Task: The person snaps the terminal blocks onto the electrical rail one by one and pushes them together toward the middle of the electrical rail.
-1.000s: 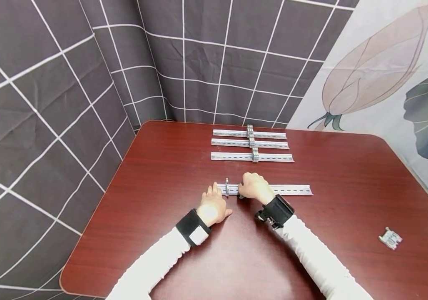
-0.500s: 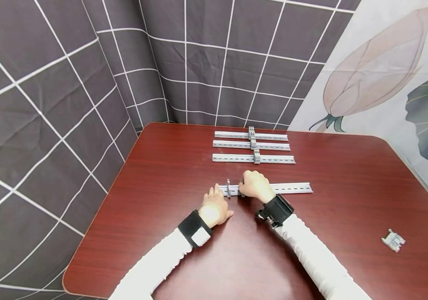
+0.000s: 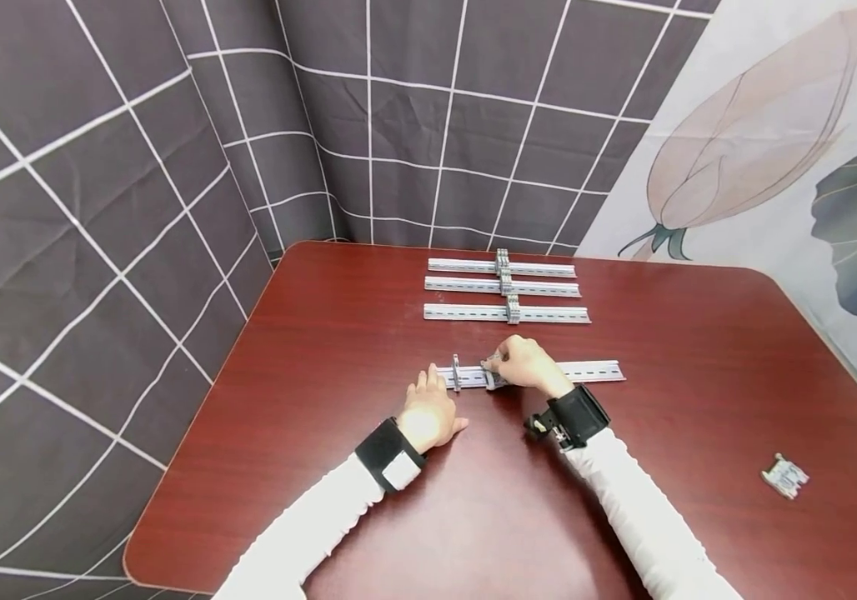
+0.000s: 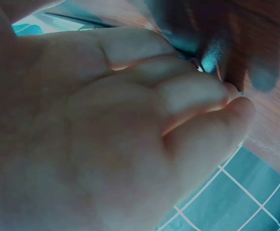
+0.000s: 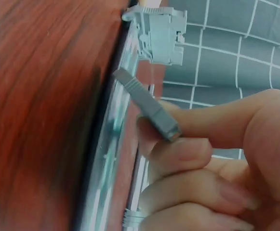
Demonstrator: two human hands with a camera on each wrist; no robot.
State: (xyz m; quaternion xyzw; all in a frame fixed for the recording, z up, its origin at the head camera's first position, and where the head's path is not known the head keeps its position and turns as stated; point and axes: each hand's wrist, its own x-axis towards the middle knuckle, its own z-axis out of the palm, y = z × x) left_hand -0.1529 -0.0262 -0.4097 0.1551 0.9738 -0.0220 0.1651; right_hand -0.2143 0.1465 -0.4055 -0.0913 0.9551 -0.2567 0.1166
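Observation:
A slotted metal DIN rail [image 3: 589,372] lies crosswise on the table. Over its left end my left hand [image 3: 427,410] rests with fingers extended, fingertips at the rail; the left wrist view is mostly filled by that hand [image 4: 115,120]. Just right of those fingertips, a grey terminal block [image 3: 456,372] stands upright on the rail, seen larger as a pale block [image 5: 161,36] in the right wrist view. My right hand [image 3: 528,364] pinches a second, thin grey terminal block [image 5: 152,108] between thumb and fingers. This block is tilted, its lower end close over the rail.
Three more rails, including the nearest rail [image 3: 466,312], lie parallel at the back, each with grey blocks [image 3: 513,308] near its middle. A loose pale terminal block [image 3: 784,476] lies at the right of the table [image 3: 308,350]. Tile-patterned cloth [image 3: 398,125] hangs behind.
My right hand has shifted slightly right and away from me along the rail, and more of the pinched terminal block now shows. My left hand stays in place at the rail's left end.

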